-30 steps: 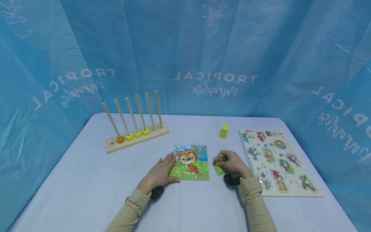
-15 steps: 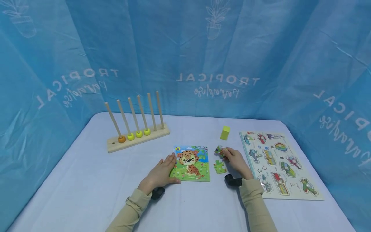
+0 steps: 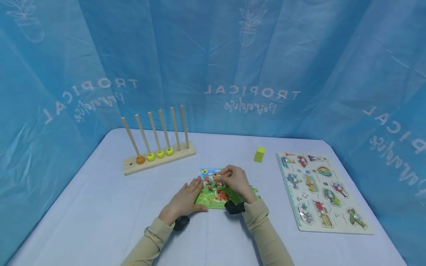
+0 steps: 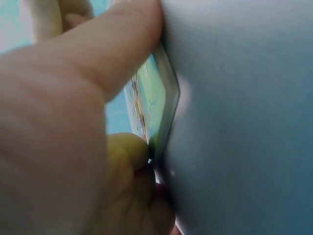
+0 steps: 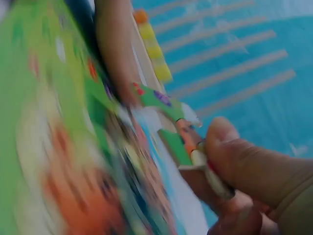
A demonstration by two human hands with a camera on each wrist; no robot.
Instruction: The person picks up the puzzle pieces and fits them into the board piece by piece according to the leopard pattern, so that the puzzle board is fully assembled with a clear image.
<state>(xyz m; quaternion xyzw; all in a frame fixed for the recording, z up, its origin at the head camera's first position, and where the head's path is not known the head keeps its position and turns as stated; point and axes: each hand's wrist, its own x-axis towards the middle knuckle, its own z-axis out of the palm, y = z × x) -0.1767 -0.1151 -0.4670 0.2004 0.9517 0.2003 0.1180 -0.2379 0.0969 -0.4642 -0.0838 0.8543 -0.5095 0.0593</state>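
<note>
A square jigsaw puzzle [image 3: 213, 201] with a spotted leopard cub on grass lies on the table, partly covered by my right hand. Along its left edge rests my left hand [image 3: 183, 201], fingers extended and thumb at the near-left corner; the left wrist view shows the puzzle's edge [image 4: 168, 93] beside thumb and fingers. My right hand [image 3: 237, 181] is over the puzzle, pinching a puzzle piece [image 5: 175, 145] between thumb and fingers. That piece is green with a purple flower and an orange spotted part, held tilted above the picture. Another green puzzle piece [image 3: 256, 191] shows just right of the puzzle.
A wooden peg stand [image 3: 159, 159] with one orange bead and several yellow ones stands at the back left. Behind the puzzle is a yellow block [image 3: 259, 154]. A vehicle knob-puzzle board [image 3: 323, 194] lies on the right. Blue curtains [image 3: 216, 48] surround the table.
My right hand picked up one puzzle piece from the right of the puzzle and carried it left over the leopard picture. The other piece stays on the table. My left hand has held its place.
</note>
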